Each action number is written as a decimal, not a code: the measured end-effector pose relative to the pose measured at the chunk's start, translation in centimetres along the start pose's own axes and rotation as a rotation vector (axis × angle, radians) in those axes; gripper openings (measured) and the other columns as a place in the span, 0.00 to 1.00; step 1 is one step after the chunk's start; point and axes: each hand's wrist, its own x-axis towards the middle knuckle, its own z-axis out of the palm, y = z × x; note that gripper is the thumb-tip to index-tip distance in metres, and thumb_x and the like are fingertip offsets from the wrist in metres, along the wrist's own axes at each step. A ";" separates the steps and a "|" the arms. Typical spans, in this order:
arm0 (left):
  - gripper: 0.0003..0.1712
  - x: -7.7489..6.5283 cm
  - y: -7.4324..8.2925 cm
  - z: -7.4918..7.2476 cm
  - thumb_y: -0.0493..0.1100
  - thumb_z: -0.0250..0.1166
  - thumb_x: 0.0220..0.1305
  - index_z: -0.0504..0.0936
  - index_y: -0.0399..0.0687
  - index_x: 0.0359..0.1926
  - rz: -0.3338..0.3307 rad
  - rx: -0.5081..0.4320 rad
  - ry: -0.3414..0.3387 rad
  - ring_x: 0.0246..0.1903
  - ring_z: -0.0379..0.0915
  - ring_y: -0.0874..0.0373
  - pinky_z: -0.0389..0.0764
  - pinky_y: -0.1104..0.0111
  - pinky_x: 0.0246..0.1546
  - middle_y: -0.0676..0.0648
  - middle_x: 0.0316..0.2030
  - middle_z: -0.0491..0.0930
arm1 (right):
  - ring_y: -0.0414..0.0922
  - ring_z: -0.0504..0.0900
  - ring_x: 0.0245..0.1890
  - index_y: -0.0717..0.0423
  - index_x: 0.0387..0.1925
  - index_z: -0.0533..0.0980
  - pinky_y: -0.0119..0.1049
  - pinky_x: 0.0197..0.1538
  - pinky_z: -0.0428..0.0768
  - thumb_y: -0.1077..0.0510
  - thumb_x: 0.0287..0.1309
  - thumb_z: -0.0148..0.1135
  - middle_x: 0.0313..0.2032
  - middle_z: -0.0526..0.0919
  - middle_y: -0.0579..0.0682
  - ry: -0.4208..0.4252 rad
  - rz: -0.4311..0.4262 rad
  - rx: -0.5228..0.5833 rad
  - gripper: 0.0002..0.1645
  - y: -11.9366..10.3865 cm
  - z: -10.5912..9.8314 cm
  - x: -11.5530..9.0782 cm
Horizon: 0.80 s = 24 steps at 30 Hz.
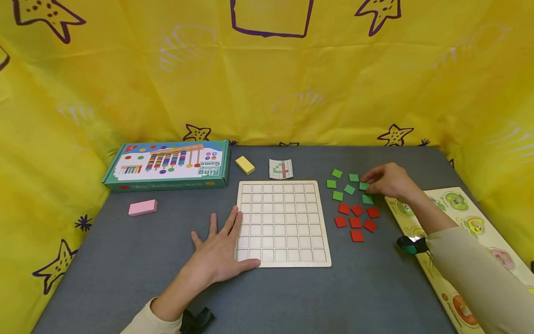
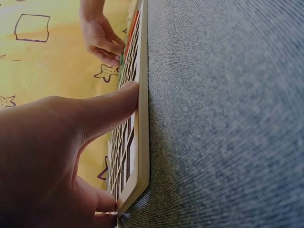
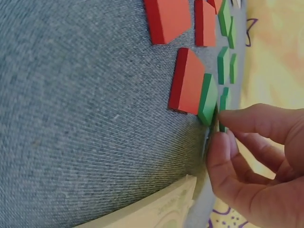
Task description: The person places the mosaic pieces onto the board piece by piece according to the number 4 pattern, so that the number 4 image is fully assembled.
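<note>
My left hand [image 1: 219, 255] lies with spread fingers against the left side of a wooden grid board [image 1: 283, 229]. Its thumb [image 2: 118, 102] rests on the board's near edge, as the left wrist view shows. At the right, my right hand [image 1: 390, 181] pinches a small green square tile [image 1: 364, 186] between thumb and fingertips. Several other green tiles [image 1: 349, 189] lie loosely around it. Just nearer to me are several red square tiles [image 1: 355, 222]. The board's squares hold no tiles.
A small card with a coloured grid pattern [image 1: 281, 169] lies behind the board, beside a yellow block [image 1: 244, 165]. Further left are a Ring Challenge Game box [image 1: 167, 167] and a pink block [image 1: 143, 208]. A fruit-picture board [image 1: 471, 222] lies under my right forearm.
</note>
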 end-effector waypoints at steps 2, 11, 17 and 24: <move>0.72 0.0 -0.1 0.0 0.81 0.68 0.53 0.44 0.51 0.85 -0.001 0.000 0.000 0.79 0.34 0.23 0.42 0.12 0.56 0.49 0.85 0.36 | 0.54 0.82 0.44 0.64 0.52 0.86 0.38 0.39 0.79 0.61 0.56 0.74 0.48 0.88 0.64 0.000 0.004 0.010 0.21 -0.2 -0.1 0.0; 0.73 0.1 -0.1 0.1 0.81 0.67 0.53 0.44 0.51 0.85 -0.003 0.005 0.001 0.79 0.33 0.24 0.42 0.12 0.57 0.50 0.85 0.36 | 0.49 0.84 0.43 0.62 0.52 0.86 0.37 0.40 0.80 0.60 0.57 0.74 0.48 0.88 0.64 0.031 -0.036 0.030 0.20 -1.4 0.0 0.0; 0.72 0.0 0.0 0.1 0.81 0.68 0.53 0.44 0.52 0.85 -0.003 -0.001 -0.003 0.79 0.32 0.24 0.41 0.13 0.57 0.50 0.85 0.36 | 0.46 0.85 0.43 0.61 0.53 0.87 0.35 0.39 0.80 0.60 0.58 0.73 0.49 0.88 0.63 0.022 -0.057 0.054 0.20 -2.4 0.5 0.3; 0.72 0.0 0.0 0.1 0.81 0.68 0.53 0.44 0.51 0.85 -0.005 -0.005 -0.004 0.79 0.32 0.24 0.41 0.12 0.56 0.50 0.85 0.35 | 0.49 0.85 0.45 0.59 0.53 0.87 0.36 0.41 0.81 0.61 0.59 0.72 0.50 0.88 0.61 0.010 -0.071 0.092 0.19 -4.2 1.4 0.7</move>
